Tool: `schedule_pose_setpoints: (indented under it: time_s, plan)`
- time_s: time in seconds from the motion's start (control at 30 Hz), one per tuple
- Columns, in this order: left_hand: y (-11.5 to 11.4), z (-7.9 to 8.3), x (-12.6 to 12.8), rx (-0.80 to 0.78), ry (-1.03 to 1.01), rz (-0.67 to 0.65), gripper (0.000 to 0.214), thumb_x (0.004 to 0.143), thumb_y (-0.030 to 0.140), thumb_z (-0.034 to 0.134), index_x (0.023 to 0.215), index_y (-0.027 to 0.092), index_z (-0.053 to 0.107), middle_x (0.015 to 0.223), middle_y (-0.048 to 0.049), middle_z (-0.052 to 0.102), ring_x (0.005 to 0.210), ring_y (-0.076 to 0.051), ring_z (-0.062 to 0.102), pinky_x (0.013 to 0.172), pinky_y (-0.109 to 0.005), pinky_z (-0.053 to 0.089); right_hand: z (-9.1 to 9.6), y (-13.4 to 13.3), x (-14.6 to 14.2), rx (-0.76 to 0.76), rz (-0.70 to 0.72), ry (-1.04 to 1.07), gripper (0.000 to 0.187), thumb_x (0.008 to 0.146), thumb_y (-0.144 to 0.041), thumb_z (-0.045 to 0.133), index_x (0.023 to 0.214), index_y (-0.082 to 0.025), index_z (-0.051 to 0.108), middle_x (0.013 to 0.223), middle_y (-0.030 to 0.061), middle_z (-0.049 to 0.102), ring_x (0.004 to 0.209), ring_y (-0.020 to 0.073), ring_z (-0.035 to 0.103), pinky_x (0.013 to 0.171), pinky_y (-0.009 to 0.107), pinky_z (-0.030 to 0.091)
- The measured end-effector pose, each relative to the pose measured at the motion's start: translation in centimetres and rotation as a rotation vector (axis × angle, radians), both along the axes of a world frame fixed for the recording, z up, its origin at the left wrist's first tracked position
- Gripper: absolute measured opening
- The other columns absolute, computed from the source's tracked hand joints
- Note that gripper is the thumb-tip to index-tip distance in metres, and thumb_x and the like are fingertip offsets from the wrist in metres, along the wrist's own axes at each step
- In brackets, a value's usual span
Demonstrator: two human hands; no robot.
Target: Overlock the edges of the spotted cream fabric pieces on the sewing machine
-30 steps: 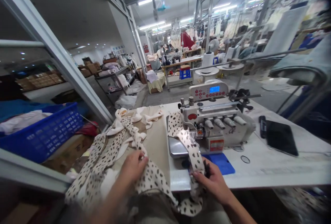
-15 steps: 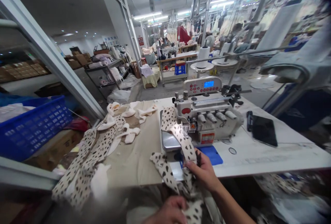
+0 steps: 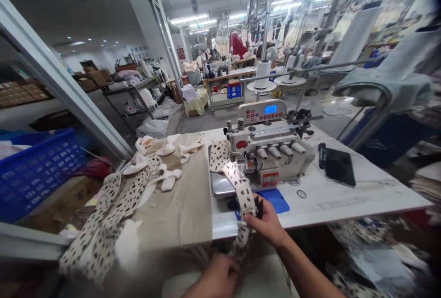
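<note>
A cream fabric strip with dark spots (image 3: 245, 197) runs from under the presser foot of the overlock sewing machine (image 3: 272, 151) toward me and over the table's front edge. My right hand (image 3: 267, 222) pinches the strip just in front of the machine, thumb on top. Lower down, below the table edge, my left hand (image 3: 220, 272) is closed at the hanging part of the strip; it is somewhat blurred and its fingertips are partly hidden. More of the spotted fabric (image 3: 219, 155) lies flat behind the needle area.
Spotted pieces (image 3: 127, 201) and cream scraps (image 3: 170, 178) lie on the beige cloth (image 3: 193, 201) at left. A blue basket (image 3: 37, 169) stands beyond. Right of the machine are a dark tablet or phone (image 3: 339, 167) and a small ring (image 3: 301, 194). Thread cones (image 3: 263, 73) stand behind.
The loose spotted end that lay over the table edge has dropped out of sight. My left hand has moved slightly left and down; my right hand still grips the strip. The view has shifted slightly.
</note>
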State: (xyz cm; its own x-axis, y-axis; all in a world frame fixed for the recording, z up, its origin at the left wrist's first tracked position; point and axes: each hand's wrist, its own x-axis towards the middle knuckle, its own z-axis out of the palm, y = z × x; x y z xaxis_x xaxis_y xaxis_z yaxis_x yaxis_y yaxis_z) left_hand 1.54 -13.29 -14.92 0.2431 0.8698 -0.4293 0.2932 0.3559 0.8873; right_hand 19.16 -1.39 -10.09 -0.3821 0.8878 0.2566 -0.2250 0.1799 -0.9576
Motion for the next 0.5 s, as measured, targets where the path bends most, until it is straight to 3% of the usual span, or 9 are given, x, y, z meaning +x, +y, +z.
schedule_pose_setpoints:
  time_s: [0.07, 0.13, 0.2, 0.27, 0.33, 0.4, 0.47, 0.5]
  plan:
    - [0.0, 2.8, -0.7, 0.257, 0.178, 0.04, 0.017, 0.08, 0.028, 0.062, 0.092, 0.02, 0.071, 0.08, -0.0043, 0.069, 0.07, -0.021, 0.064, 0.074, -0.034, 0.052, -0.2, 0.0, 0.0, -0.017, 0.009, 0.01, 0.036, 0.077, -0.047, 0.077, 0.093, -0.017, 0.065, 0.079, 0.0022, 0.06, 0.07, 0.0161, 0.051, 0.066, 0.027, 0.044]
    - [0.5, 5.4, -0.9, 0.527, 0.232, 0.091, 0.032, 0.083, 0.022, 0.059, 0.115, 0.02, 0.065, 0.094, -0.0064, 0.068, 0.076, -0.018, 0.063, 0.074, -0.031, 0.053, -0.5, -0.1, 0.0, -0.043, 0.027, 0.034, 0.038, 0.075, -0.046, 0.078, 0.095, -0.018, 0.065, 0.078, 0.0018, 0.061, 0.067, 0.0156, 0.051, 0.064, 0.026, 0.044]
    - [1.2, 7.2, -0.6, 0.664, 0.251, 0.058, 0.059, 0.081, 0.016, 0.059, 0.139, 0.021, 0.048, 0.109, -0.0097, 0.066, 0.084, -0.019, 0.063, 0.077, -0.031, 0.054, -0.8, -0.1, 0.0, -0.088, 0.039, 0.066, 0.04, 0.074, -0.046, 0.08, 0.098, -0.019, 0.065, 0.077, 0.0016, 0.062, 0.065, 0.0152, 0.052, 0.062, 0.026, 0.044]
    - [1.8, 7.9, -0.1, 0.707, 0.282, -0.013, 0.074, 0.078, 0.011, 0.059, 0.148, 0.021, 0.036, 0.113, -0.0112, 0.064, 0.088, -0.02, 0.062, 0.08, -0.034, 0.055, -1.1, -0.1, 0.0, -0.126, 0.027, 0.082, 0.042, 0.072, -0.047, 0.08, 0.098, -0.019, 0.064, 0.077, 0.0018, 0.063, 0.064, 0.0154, 0.052, 0.061, 0.027, 0.044]
    - [2.1, 7.9, 0.3, 0.716, 0.343, -0.024, 0.068, 0.075, 0.01, 0.061, 0.14, 0.02, 0.045, 0.107, -0.0097, 0.065, 0.088, -0.021, 0.061, 0.079, -0.036, 0.054, -1.2, 0.0, 0.0, -0.118, -0.004, 0.069, 0.042, 0.071, -0.049, 0.081, 0.095, -0.019, 0.065, 0.074, 0.0015, 0.062, 0.063, 0.0154, 0.052, 0.06, 0.027, 0.044]
    - [2.1, 7.8, 0.4, 0.736, 0.44, 0.025, 0.044, 0.071, 0.011, 0.064, 0.114, 0.02, 0.06, 0.093, -0.0066, 0.064, 0.082, -0.022, 0.058, 0.073, -0.036, 0.051, -1.0, 0.1, 0.0, -0.084, -0.023, 0.04, 0.041, 0.071, -0.05, 0.08, 0.092, -0.018, 0.065, 0.072, 0.0013, 0.061, 0.062, 0.0152, 0.051, 0.059, 0.026, 0.043]
    - [1.8, 7.9, 0.3, 0.825, 0.515, 0.071, 0.019, 0.067, 0.011, 0.064, 0.082, 0.02, 0.058, 0.079, -0.0039, 0.059, 0.077, -0.021, 0.054, 0.069, -0.035, 0.047, -0.7, 0.1, 0.0, -0.049, -0.022, 0.004, 0.039, 0.073, -0.05, 0.079, 0.09, -0.017, 0.065, 0.073, 0.0022, 0.062, 0.064, 0.0157, 0.052, 0.06, 0.027, 0.044]
    - [1.5, 8.0, 0.2, 0.884, 0.523, 0.072, 0.016, 0.066, 0.01, 0.062, 0.073, 0.02, 0.052, 0.076, -0.0035, 0.057, 0.076, -0.021, 0.053, 0.068, -0.034, 0.045, -0.5, 0.0, 0.0, -0.034, -0.022, -0.01, 0.038, 0.074, -0.049, 0.078, 0.09, -0.017, 0.066, 0.075, 0.0026, 0.063, 0.065, 0.016, 0.053, 0.061, 0.027, 0.044]
